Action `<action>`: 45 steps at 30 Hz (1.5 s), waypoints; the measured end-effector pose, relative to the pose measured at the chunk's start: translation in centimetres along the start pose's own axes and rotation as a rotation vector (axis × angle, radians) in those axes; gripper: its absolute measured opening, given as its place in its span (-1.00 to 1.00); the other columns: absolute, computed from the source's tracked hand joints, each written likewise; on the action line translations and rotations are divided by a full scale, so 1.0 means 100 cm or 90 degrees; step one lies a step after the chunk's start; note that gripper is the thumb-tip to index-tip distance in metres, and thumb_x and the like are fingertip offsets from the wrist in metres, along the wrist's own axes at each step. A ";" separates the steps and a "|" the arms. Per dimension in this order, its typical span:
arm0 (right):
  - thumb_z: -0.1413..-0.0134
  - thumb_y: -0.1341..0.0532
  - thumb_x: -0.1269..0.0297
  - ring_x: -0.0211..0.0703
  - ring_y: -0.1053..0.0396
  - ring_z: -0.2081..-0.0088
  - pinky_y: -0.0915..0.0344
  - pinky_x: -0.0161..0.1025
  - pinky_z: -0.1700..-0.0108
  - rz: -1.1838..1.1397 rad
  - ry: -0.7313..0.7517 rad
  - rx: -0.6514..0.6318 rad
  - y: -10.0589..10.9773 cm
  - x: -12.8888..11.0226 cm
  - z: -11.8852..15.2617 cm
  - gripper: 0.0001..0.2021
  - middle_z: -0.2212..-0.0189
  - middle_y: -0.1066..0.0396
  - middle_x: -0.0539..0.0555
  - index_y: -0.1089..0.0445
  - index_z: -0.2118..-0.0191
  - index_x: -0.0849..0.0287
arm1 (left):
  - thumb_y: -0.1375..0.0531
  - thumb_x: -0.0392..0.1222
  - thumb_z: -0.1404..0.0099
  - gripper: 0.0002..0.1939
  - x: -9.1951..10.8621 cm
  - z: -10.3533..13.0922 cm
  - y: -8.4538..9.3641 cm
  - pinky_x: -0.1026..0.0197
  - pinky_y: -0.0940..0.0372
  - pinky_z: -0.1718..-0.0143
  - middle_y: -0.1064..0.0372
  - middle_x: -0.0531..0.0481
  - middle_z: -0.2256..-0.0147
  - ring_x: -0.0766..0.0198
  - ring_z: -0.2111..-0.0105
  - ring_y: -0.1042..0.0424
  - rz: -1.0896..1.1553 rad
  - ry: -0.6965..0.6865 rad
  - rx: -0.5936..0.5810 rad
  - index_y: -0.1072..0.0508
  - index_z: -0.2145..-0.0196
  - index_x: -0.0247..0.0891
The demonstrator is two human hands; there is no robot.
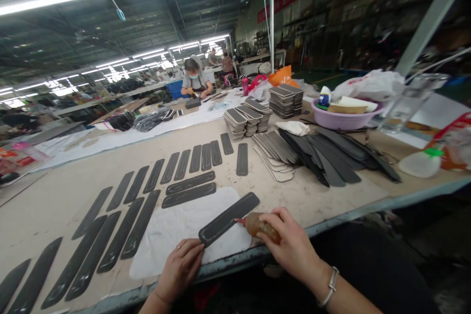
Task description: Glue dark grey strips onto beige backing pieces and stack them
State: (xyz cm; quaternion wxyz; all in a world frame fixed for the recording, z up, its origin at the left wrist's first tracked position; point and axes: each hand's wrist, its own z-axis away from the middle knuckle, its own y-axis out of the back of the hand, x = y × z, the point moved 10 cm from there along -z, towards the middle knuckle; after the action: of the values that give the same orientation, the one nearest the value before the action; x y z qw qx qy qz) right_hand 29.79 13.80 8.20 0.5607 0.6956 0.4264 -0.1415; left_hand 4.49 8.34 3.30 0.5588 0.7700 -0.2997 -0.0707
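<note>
**Dark grey strip (223,221) and amber squeeze bottle (262,226), on white cloth (158,238)**

Clock directions are taken from the dark grey strip, which lies aslant on the white cloth near the edge of the worktable (279,198); a thin line is visible around its face.

Left hand (184,260): at 8 o'clock, fingers bent, fingertips on the strip's near end; whether the thumb pinches from below cannot be told.

Right hand (290,243): between 3 and 4 o'clock, wrapped around the amber squeeze bottle; bracelet (333,282) at the wrist.

Red nozzle (240,221): on the bottle, pointing to 9 o'clock, tip at the strip's long edge; contact uncertain.

Laid-out strips (140,225): dark, spaced in slanting rows from 8 round to 12 o'clock, several with glossy highlights.

Upright stacks (235,125): pale-edged pieces, 12 o'clock, well apart from the strip.

Fanned stack (274,152): pale-edged pieces, between 1 and 2 o'clock.

Long black pieces (331,157): overlapping pile, 2 o'clock, beside the fanned stack.

Purple basin (342,120): 2 o'clock, behind the pile, filled with mixed articles.

Green-capped bottle (421,163): translucent, lying between 2 and 3 o'clock.

Co-worker (195,81): seated beyond, between 11 and 12 o'clock.
</note>
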 end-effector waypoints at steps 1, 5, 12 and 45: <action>0.01 -0.19 0.37 -0.18 -0.30 0.24 -0.33 -0.23 0.20 0.023 -0.009 0.014 0.007 0.008 0.000 -0.71 0.22 -0.20 0.06 -0.31 0.11 0.01 | -0.09 -0.36 -0.24 -0.74 0.000 -0.001 0.001 0.16 -0.34 0.13 -0.37 -0.11 0.20 0.23 0.17 -0.36 -0.003 -0.003 0.003 -0.39 0.11 -0.24; 0.00 -0.18 0.30 -0.13 -0.30 0.24 -0.34 -0.19 0.21 0.110 -0.033 0.083 0.031 0.030 -0.001 -0.72 0.19 -0.21 0.10 -0.32 0.11 0.03 | -0.09 -0.34 -0.24 -0.77 0.001 -0.003 0.002 0.19 -0.36 0.15 -0.39 -0.08 0.22 0.25 0.20 -0.38 -0.014 -0.005 0.011 -0.42 0.14 -0.23; 0.04 -0.21 0.35 -0.17 -0.30 0.25 -0.34 -0.24 0.21 -0.010 0.008 0.079 0.012 0.005 -0.003 -0.70 0.19 -0.20 0.08 -0.32 0.11 0.03 | -0.07 -0.30 -0.27 -0.77 -0.004 0.000 -0.004 0.18 -0.37 0.16 -0.39 -0.10 0.21 0.23 0.20 -0.39 -0.013 0.007 -0.008 -0.42 0.14 -0.21; 0.02 -0.21 0.26 -0.15 -0.30 0.27 -0.31 -0.19 0.20 0.070 -0.110 0.111 0.046 0.052 -0.007 -0.70 0.23 -0.22 0.04 -0.30 0.10 -0.02 | -0.09 -0.33 -0.25 -0.80 -0.017 0.004 -0.014 0.15 -0.31 0.18 -0.30 -0.07 0.24 0.23 0.22 -0.32 -0.006 0.020 -0.022 -0.37 0.16 -0.20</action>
State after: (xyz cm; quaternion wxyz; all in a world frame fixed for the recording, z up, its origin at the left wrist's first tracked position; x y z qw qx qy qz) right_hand 36.19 16.61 7.96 0.5396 0.7491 0.3239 -0.2067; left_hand 3.44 9.25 1.54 0.5763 0.7625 -0.2863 -0.0665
